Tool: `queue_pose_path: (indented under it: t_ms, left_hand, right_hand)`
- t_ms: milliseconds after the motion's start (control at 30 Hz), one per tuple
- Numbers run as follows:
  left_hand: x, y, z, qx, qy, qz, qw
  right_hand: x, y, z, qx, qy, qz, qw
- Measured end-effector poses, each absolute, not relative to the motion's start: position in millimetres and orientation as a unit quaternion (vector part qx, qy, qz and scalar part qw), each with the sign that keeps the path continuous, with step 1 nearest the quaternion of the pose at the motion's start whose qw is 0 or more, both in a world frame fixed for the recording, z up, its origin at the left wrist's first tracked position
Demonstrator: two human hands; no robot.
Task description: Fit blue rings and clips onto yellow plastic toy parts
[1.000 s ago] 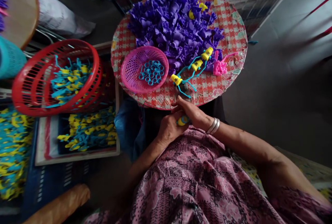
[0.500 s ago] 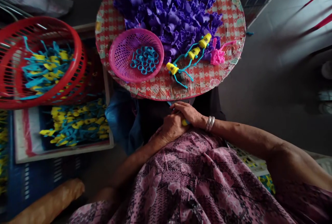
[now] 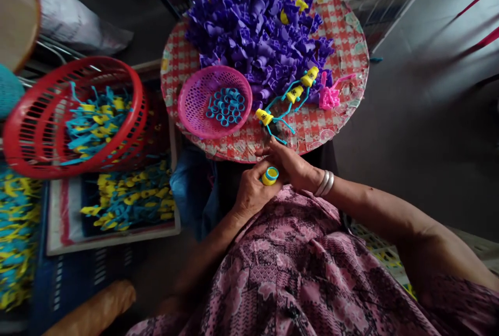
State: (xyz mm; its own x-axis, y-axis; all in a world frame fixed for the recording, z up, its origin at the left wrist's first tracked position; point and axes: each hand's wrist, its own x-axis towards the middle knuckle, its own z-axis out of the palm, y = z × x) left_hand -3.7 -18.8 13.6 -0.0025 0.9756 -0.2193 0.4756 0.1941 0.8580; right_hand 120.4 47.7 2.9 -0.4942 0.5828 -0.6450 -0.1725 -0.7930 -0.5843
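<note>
- Left hand [image 3: 249, 193] curled closed around a small yellow plastic cup with teal lip [image 3: 268, 176]; right hand [image 3: 294, 166] overlaps its fingers, can't tell if it grips anything. Together over pink-and-black patterned fabric [image 3: 292, 263].
- Smooth grey floor [image 3: 390, 133]: dropped pieces could land there; most open room, right side.
- Round table with red-and-white checked cover [image 3: 346, 29]: a bump could shake pieces off the rim. Hands just off its near edge, tight there; more room along the right rim.
- Heap of purple plastic pieces [image 3: 253, 29]: loosely piled, could slide if knocked.
- Tilted red slatted plastic basket [image 3: 142, 102]: wide left swing could catch its rim; crowds that side.
- Round pink mesh plastic basket [image 3: 191, 102]: near front-left rim; a nudge could spill its teal plastic rings [image 3: 228, 102].
- Three yellow-and-teal plastic figures [image 3: 295, 95]: right thumb just beside nearest limb, contact unclear; overlapping limbs could snag.
- Cup: slack grip could drop it between table and fabric.
</note>
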Motion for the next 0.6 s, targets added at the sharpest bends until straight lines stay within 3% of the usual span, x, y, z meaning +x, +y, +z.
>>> queue_pose_path:
  t_ms: [267,600]
  left_hand:
    - [-6,-17,14,0.480,0.643,0.326,0.499]
    - [-5,-17,9,0.488,0.655,0.320,0.480]
  right_hand:
    - [121,29,-9,-0.444,-0.126,0.852,0.248]
    - [121,17,-14,-0.439,-0.112,0.855,0.250]
